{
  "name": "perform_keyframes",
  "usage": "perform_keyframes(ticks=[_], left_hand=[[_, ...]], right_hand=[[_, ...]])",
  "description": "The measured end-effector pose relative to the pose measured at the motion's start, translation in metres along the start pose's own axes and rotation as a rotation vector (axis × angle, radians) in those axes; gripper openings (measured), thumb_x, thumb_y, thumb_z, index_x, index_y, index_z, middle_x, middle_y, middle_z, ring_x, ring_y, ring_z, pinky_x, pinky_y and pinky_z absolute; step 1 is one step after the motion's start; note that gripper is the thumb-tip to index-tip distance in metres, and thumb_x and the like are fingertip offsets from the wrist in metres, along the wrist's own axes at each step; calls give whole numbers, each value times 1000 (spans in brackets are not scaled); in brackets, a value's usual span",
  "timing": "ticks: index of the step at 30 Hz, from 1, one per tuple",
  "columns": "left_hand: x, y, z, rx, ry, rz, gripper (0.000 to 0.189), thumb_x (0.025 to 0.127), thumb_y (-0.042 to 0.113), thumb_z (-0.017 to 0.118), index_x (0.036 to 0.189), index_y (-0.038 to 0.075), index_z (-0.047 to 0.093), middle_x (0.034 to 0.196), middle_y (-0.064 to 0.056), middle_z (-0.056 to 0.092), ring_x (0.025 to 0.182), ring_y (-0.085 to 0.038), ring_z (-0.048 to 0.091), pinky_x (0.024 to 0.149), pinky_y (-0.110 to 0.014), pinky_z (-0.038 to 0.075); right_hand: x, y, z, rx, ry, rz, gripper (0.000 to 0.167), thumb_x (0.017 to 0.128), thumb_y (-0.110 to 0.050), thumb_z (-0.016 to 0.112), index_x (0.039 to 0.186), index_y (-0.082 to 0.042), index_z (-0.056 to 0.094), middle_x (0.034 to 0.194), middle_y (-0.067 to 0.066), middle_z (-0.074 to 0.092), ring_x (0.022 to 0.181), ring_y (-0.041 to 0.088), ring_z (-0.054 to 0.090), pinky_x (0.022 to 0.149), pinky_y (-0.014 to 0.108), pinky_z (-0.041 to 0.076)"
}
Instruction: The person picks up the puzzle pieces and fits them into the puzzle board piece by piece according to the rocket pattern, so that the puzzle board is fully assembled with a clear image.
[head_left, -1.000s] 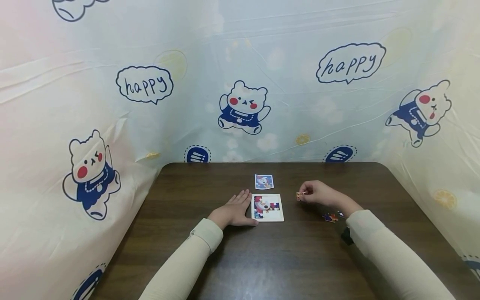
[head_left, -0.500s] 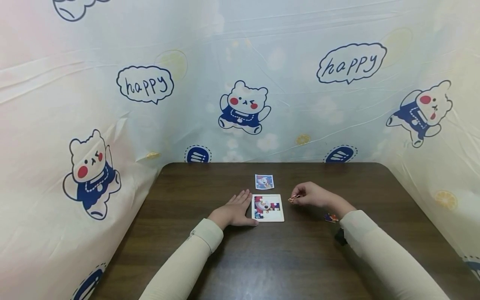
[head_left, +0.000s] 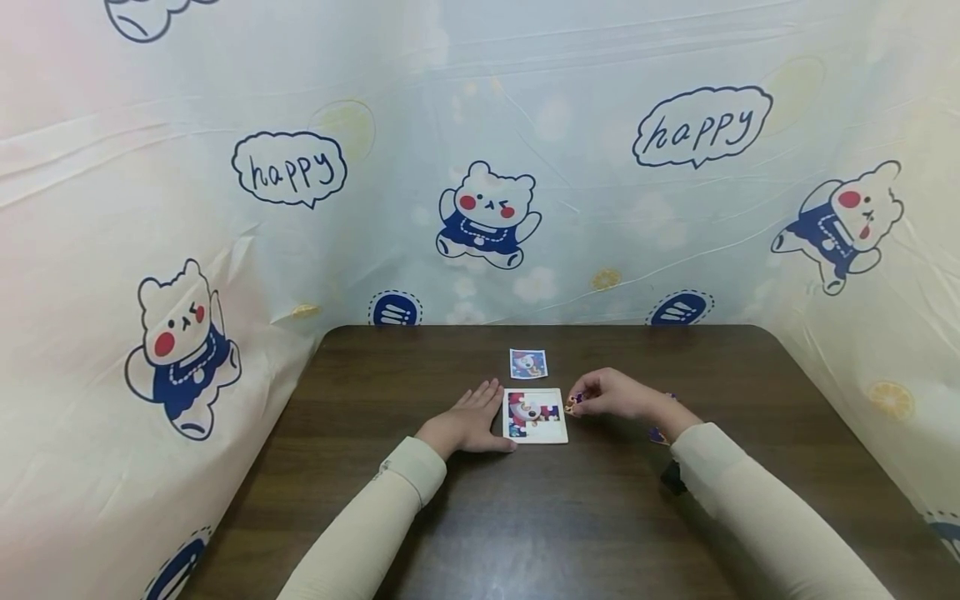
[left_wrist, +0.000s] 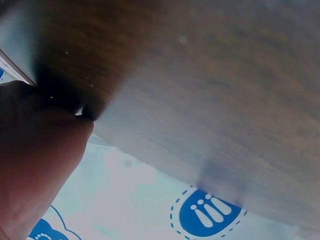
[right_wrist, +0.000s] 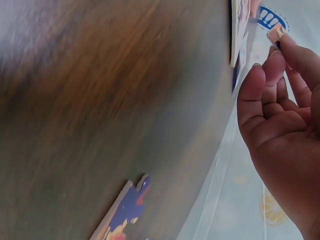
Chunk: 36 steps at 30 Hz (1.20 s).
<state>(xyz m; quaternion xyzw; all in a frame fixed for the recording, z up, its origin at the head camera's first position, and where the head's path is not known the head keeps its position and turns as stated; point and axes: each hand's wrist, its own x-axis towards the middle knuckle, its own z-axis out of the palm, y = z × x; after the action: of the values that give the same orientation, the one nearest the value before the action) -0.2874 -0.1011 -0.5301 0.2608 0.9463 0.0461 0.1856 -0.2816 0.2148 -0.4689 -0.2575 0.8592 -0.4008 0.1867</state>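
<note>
A partly filled jigsaw puzzle board (head_left: pixel 551 431) with a white frame lies mid-table, coloured pieces covering its left and middle parts. My left hand (head_left: pixel 468 423) rests flat beside it, fingers spread, thumb along the near left corner. Between thumb and fingertips, my right hand (head_left: pixel 611 393) pinches a small orange and purple puzzle piece (head_left: pixel 573 403) right at the board's right edge. The right wrist view shows the same puzzle piece (right_wrist: pixel 275 34) at the fingertips. In the left wrist view, part of my left hand (left_wrist: pixel 40 155) appears dark at the side.
A small printed picture card (head_left: pixel 528 364) lies just beyond the board. Loose puzzle pieces (head_left: pixel 657 436) lie under the right forearm, and one loose puzzle piece (right_wrist: pixel 125 210) shows large in the right wrist view. Patterned cloth (head_left: pixel 480 125) hangs around the brown table (head_left: pixel 495 533).
My right hand has moved left with the puzzle piece, from the open table to the board's right edge, turning the piece on the way. The left hand has stayed in place.
</note>
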Motion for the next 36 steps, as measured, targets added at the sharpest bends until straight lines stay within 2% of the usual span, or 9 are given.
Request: perform_keyframes(ticks=[7, 20, 36], left_hand=[[2, -1, 2, 1, 12, 8, 120, 76, 87, 47, 160, 16, -1, 166, -2, -8, 151, -18, -9, 121, -41, 3], [-1, 2, -2, -7, 6, -7, 121, 75, 88, 47, 160, 17, -1, 166, -1, -8, 151, -18, -9, 121, -43, 4], [-3, 3, -3, -13, 14, -4, 120, 75, 88, 47, 160, 15, 1, 166, -2, -6, 151, -18, -7, 121, -42, 5]], right_hand=[[3, -4, 8, 44, -11, 15, 17, 88, -17, 76, 97, -8, 64, 84, 5, 67, 74, 21, 62, 67, 36, 54], [14, -6, 21, -49, -40, -8, 14, 86, -21, 79, 89, -13, 67, 73, 0, 66, 63, 13, 57, 59, 29, 51], [25, -10, 35, -115, -55, 29, 15, 84, -18, 81, 83, -14, 67, 69, -2, 63, 60, 11, 55, 56, 27, 46]])
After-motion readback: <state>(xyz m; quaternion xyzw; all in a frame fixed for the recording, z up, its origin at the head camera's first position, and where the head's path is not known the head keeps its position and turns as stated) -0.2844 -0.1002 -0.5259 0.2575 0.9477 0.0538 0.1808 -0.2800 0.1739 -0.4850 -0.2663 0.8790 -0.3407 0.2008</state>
